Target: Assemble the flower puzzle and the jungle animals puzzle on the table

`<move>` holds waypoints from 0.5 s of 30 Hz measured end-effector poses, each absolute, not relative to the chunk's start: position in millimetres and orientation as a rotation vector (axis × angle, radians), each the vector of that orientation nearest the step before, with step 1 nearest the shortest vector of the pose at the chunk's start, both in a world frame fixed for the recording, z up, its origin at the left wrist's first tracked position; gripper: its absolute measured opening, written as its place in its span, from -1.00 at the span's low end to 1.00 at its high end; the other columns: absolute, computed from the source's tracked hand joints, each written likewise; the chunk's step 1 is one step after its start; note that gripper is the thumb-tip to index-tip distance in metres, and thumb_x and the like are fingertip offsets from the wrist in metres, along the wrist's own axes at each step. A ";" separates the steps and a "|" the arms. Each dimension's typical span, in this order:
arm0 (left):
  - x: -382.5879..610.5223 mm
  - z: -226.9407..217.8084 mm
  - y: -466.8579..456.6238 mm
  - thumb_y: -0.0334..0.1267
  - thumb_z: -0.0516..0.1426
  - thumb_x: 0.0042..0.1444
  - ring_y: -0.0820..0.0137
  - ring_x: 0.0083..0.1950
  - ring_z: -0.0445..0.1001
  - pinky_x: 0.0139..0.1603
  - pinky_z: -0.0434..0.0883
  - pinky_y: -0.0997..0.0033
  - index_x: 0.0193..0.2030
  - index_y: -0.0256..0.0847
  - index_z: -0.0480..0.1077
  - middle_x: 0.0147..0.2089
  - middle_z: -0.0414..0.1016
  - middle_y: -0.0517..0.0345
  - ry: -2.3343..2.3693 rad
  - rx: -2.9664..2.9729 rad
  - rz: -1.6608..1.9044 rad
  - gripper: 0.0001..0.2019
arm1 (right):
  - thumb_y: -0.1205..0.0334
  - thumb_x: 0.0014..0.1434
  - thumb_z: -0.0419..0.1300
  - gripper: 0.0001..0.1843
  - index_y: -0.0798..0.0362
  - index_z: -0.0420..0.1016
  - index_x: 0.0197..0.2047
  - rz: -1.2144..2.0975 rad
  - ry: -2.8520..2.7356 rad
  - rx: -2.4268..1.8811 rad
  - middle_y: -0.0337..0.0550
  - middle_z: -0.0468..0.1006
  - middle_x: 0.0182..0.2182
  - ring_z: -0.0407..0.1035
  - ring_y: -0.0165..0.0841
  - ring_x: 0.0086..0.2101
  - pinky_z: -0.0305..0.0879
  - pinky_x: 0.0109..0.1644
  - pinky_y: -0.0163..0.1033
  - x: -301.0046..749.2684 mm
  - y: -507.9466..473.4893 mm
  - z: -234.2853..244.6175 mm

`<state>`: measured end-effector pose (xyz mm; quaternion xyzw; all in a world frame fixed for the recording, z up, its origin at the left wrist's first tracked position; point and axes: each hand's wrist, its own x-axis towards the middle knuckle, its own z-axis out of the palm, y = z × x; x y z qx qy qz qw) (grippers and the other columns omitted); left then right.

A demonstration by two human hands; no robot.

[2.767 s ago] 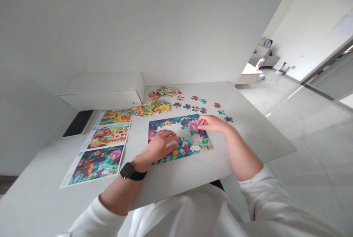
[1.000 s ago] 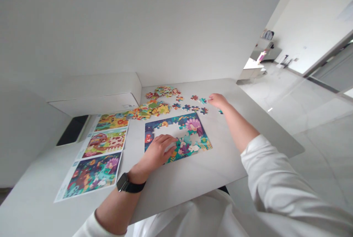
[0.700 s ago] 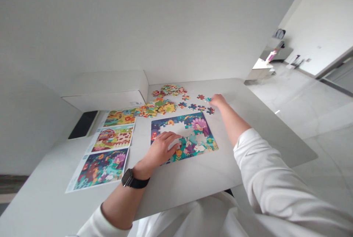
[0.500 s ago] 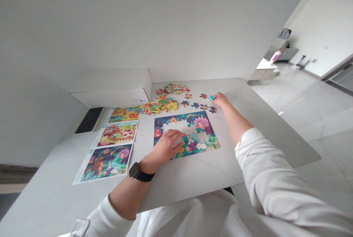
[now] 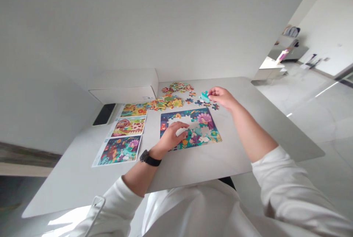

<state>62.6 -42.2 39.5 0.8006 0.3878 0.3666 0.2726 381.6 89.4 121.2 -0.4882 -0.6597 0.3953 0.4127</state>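
A partly assembled colourful jigsaw (image 5: 205,121) lies flat in the middle of the white table (image 5: 198,163), with a white gap in its upper left. My left hand (image 5: 171,137), with a black watch on the wrist, rests on the jigsaw's left part, fingers spread flat. My right hand (image 5: 222,96) is raised just beyond the jigsaw's far edge and pinches a teal puzzle piece (image 5: 204,96) between its fingertips. Loose pieces (image 5: 199,102) lie under and beside that hand.
A heap of loose pieces (image 5: 168,101) lies at the back. A white box (image 5: 124,86) stands against the wall, a dark phone (image 5: 104,114) beside it. A sheet with three reference pictures (image 5: 124,134) lies left of the jigsaw. The table edge is near my body.
My right hand left the jigsaw, reached to the loose pieces at the back right, and now lifts a teal piece. My left hand stayed on the jigsaw. The camera view shifted left.
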 end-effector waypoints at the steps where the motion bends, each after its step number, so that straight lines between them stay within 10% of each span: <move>1: 63.5 41.9 -40.3 -0.04 0.22 0.41 0.21 0.10 0.61 0.18 0.54 0.12 0.11 -0.14 0.57 0.09 0.67 -0.06 1.055 2.064 1.039 -0.71 | 0.05 0.07 0.49 -0.62 0.04 0.55 -0.13 1.031 -1.669 -1.180 -0.19 0.59 -0.31 0.47 -0.32 -0.29 0.42 -0.19 -0.23 377.9 75.3 123.0; 15: 122.9 54.4 -9.5 -0.10 0.37 0.15 0.46 -0.38 0.35 -0.36 0.27 0.46 -0.05 -0.23 0.54 -0.40 0.39 0.28 1.152 1.514 1.116 -0.68 | -0.04 -0.01 0.48 -0.57 -0.02 0.50 -0.16 1.378 -1.511 -1.140 -0.29 0.54 -0.36 0.48 -0.34 -0.34 0.46 -0.20 -0.20 351.0 9.2 65.9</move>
